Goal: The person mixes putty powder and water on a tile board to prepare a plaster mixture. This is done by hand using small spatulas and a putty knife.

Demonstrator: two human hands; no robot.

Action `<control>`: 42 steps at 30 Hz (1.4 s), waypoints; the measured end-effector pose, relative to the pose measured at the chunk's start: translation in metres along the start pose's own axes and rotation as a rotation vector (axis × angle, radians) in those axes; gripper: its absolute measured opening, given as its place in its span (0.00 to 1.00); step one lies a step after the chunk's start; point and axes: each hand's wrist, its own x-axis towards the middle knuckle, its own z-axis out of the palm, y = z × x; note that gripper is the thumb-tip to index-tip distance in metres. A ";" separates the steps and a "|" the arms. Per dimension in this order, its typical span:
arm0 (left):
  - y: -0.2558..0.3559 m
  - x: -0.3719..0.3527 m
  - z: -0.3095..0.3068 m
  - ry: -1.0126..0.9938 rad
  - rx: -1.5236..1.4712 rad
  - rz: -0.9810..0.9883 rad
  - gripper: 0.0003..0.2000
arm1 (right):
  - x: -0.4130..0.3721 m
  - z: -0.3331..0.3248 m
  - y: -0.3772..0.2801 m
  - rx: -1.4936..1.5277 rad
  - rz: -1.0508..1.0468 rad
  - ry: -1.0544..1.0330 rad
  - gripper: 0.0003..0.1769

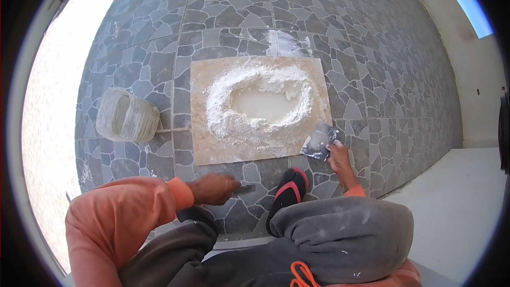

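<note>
One scraper (319, 141) is clamped in the right hand (338, 158) at the near corner of the board (199, 101); with the left hand (217, 188) closed, apparently on a dark blade (246, 189), mixing seems in hand, calling for powder (219, 107) ringed there to be folded into the liquid (264, 105).

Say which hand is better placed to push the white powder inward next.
Probably the right hand: its scraper is at the corner of the board, while the left hand is farther off.

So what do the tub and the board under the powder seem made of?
The tub is likely cloudy plastic, judging by its translucent look. The board is matte, mottled beige, perhaps tile or wood; powder obscures its surface.
</note>
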 end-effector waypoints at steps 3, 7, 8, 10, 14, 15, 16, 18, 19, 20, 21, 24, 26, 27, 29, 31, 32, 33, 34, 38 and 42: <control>0.004 0.002 -0.002 0.033 0.005 0.018 0.13 | -0.013 0.030 -0.006 0.020 0.045 -0.017 0.16; 0.005 0.000 0.001 0.049 0.005 0.020 0.13 | -0.029 0.053 -0.008 0.111 0.121 -0.083 0.21; 0.005 -0.001 0.002 0.032 0.008 0.011 0.13 | -0.029 0.054 -0.006 0.148 0.141 -0.106 0.20; 0.006 -0.003 0.003 -0.002 0.012 -0.008 0.12 | -0.028 0.055 -0.001 0.222 0.183 -0.151 0.20; 0.006 -0.009 0.005 0.000 -0.012 -0.026 0.12 | -0.031 0.063 0.006 0.301 0.175 -0.152 0.17; 0.006 -0.009 0.005 0.001 -0.008 -0.033 0.12 | -0.036 0.070 0.006 0.299 0.170 -0.133 0.17; 0.006 -0.009 0.006 0.003 -0.004 -0.039 0.12 | -0.040 0.075 0.005 0.298 0.164 -0.114 0.17; 0.006 -0.009 0.005 0.016 -0.012 -0.015 0.12 | -0.045 0.081 0.007 0.313 0.146 -0.138 0.17; 0.006 -0.009 0.004 0.022 -0.017 -0.003 0.12 | -0.047 0.084 0.008 0.321 0.138 -0.150 0.17; 0.007 -0.009 0.004 0.025 -0.017 -0.001 0.12 | -0.049 0.087 0.009 0.328 0.122 -0.145 0.18; 0.007 -0.008 0.004 0.028 -0.016 0.001 0.11 | -0.054 0.093 0.007 0.334 0.106 -0.140 0.18; 0.006 -0.007 0.005 0.035 -0.012 0.008 0.11 | -0.068 0.110 -0.002 0.322 0.063 -0.130 0.18; 0.006 -0.007 0.006 0.041 -0.015 0.009 0.11 | -0.070 0.116 -0.006 0.316 0.052 -0.144 0.19; 0.006 -0.008 0.007 0.046 -0.020 0.009 0.11 | -0.070 0.118 -0.007 0.320 0.055 -0.160 0.19; 0.006 -0.008 0.007 0.042 -0.016 0.002 0.11 | -0.072 0.125 -0.012 0.326 0.043 -0.184 0.20; 0.007 -0.009 0.005 0.025 0.002 -0.010 0.11 | -0.080 0.137 -0.021 0.330 0.014 -0.196 0.20; 0.008 -0.009 0.004 0.027 0.003 -0.007 0.11 | -0.084 0.143 -0.025 0.318 0.010 -0.198 0.20; 0.008 -0.010 0.004 0.028 0.004 -0.004 0.11 | -0.088 0.148 -0.029 0.307 0.005 -0.199 0.20; 0.008 -0.010 0.004 0.029 0.006 0.000 0.11 | -0.090 0.152 -0.031 0.296 0.000 -0.199 0.20; 0.007 -0.010 0.005 0.032 0.001 0.001 0.11 | -0.093 0.163 -0.032 0.256 -0.009 -0.227 0.20; 0.006 -0.011 0.006 0.035 -0.007 0.000 0.12 | -0.099 0.176 -0.033 0.220 0.002 -0.254 0.20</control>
